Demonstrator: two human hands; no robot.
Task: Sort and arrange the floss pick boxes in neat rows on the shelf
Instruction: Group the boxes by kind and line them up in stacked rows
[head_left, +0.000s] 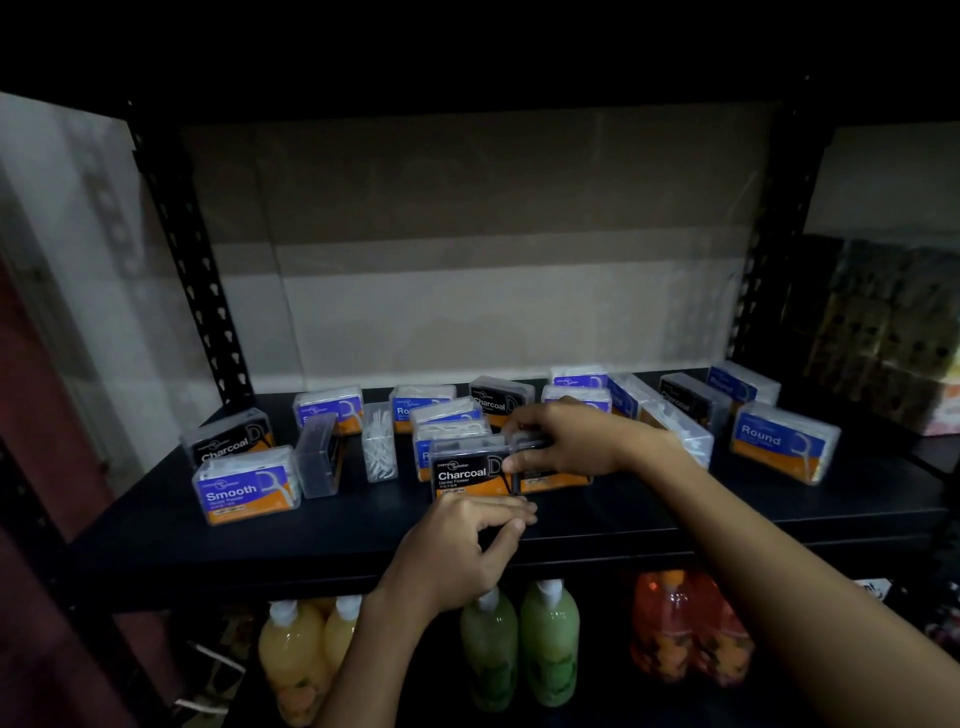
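Observation:
Several clear floss pick boxes stand scattered on the black shelf (311, 540). A Charcoal box (467, 474) stands front and centre. Right beside it is another dark box (550, 480), which my right hand (566, 441) grips by its top. My left hand (467, 545) hovers at the shelf's front edge just below the centre Charcoal box, fingers curled and close to its base, holding nothing I can see. A Smooth box (247, 491) and a Charcoal box (228, 439) stand at the left. A Round box (784, 441) stands at the right.
More boxes lie at odd angles along the back row, some on their sides (379, 441). Black shelf posts (192, 270) rise at both back corners. Below the shelf stand yellow (293, 660), green (550, 644) and orange (670, 623) bottles.

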